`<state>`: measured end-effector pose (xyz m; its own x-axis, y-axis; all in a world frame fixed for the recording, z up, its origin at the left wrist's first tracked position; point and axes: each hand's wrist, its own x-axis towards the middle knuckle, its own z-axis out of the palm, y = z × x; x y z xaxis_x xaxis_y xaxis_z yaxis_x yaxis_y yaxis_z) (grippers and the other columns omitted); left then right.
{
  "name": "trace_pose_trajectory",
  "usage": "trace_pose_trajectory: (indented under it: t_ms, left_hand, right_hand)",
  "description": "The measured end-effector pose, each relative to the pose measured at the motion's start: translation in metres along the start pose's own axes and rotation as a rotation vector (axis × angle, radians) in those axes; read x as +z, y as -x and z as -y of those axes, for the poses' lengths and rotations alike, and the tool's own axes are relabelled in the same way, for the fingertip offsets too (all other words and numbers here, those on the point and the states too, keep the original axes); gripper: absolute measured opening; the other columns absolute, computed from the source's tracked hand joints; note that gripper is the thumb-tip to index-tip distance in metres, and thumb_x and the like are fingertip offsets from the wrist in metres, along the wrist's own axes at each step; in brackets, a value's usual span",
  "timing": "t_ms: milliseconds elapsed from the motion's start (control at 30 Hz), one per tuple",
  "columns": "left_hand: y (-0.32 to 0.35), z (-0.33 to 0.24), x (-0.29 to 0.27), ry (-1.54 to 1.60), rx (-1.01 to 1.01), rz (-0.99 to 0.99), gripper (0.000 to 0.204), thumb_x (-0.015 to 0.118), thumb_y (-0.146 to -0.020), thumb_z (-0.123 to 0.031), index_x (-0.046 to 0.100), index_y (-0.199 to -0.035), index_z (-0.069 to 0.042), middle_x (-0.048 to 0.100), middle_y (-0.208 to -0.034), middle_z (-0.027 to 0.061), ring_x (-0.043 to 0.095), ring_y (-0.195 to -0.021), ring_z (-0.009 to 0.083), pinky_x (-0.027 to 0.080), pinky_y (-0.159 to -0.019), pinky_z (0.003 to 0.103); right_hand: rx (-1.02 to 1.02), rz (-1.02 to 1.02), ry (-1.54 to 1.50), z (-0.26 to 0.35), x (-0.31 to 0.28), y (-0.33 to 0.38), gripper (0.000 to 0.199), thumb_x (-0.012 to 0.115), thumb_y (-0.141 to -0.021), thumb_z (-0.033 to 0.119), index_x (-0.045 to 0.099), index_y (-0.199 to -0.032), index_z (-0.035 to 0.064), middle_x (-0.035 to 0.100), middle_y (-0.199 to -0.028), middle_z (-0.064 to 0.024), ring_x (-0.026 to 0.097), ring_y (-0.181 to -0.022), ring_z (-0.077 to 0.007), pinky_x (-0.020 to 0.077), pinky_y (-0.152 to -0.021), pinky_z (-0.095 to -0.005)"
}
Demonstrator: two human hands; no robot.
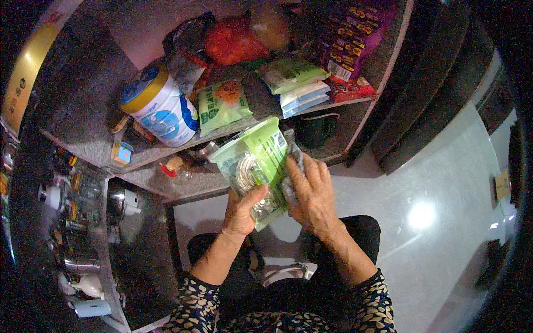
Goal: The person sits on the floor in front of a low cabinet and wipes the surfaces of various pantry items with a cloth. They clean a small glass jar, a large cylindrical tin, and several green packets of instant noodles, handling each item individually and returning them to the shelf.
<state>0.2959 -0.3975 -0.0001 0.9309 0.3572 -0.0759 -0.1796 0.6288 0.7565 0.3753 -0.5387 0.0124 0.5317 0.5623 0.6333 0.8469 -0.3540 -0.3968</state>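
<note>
My left hand [242,211] grips the lower side of a clear plastic container with a green lid [256,161], which holds pale coiled noodles or similar. Across the container's right side lies my right hand [312,194], pressing a grey cloth [292,161] against it. The container is tilted, lid end pointing up toward the stone shelf [166,152]. Both hands are in front of the shelf, above the floor.
On the shelf stand a large white and blue tin with a gold rim [160,105], green snack packets [222,105], a red bag [233,41] and purple packets [347,39]. Jars and steel pots [83,200] fill the left. A glossy grey floor [438,188] lies to the right.
</note>
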Motion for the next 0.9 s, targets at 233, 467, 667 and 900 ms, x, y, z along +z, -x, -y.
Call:
trace_pose_trajectory:
  t_ms: [233,467,667,900]
  left_hand:
    - [-0.004,-0.009,-0.018,0.045,-0.129,-0.191,0.043,0.068,-0.079,-0.018,0.051,-0.116,-0.005,0.058,-0.104,0.0049,0.057,-0.092,0.0163,0.047,-0.079,0.03]
    - [-0.007,0.001,-0.013,-0.058,-0.006,-0.087,0.041,0.064,-0.081,-0.019,0.051,-0.117,-0.005,0.058,-0.108,0.0061,0.057,-0.097,0.0197,0.048,-0.082,0.034]
    - [-0.001,-0.003,-0.003,-0.058,0.024,-0.022,0.049,0.07,-0.076,-0.012,0.048,-0.119,-0.003,0.057,-0.108,0.0053,0.056,-0.097,0.0166,0.046,-0.085,0.032]
    - [0.002,-0.001,-0.011,-0.089,-0.012,0.104,0.065,0.073,-0.076,-0.022,0.04,-0.128,-0.004,0.052,-0.118,0.0065,0.051,-0.107,0.0182,0.042,-0.093,0.034]
  right_hand:
    - [-0.221,0.179,-0.166,0.029,0.01,0.016,0.056,0.06,-0.066,0.014,0.051,-0.12,0.002,0.044,-0.127,-0.0189,0.044,-0.11,-0.0379,0.0394,-0.094,-0.0445]
    - [-0.052,0.073,-0.215,0.018,0.01,0.009,0.067,0.067,-0.057,0.011,0.05,-0.122,0.0046,0.044,-0.127,-0.0171,0.04,-0.111,-0.0404,0.036,-0.096,-0.0467]
    - [0.123,0.051,-0.281,0.0,0.007,-0.007,0.058,0.064,-0.069,0.007,0.049,-0.125,0.0055,0.044,-0.127,-0.0202,0.037,-0.115,-0.0387,0.0312,-0.099,-0.0458]
    - [0.01,0.031,-0.131,0.0,0.001,-0.028,0.065,0.064,-0.06,0.008,0.048,-0.123,0.0048,0.042,-0.134,-0.0151,0.039,-0.112,-0.0389,0.034,-0.098,-0.0446]
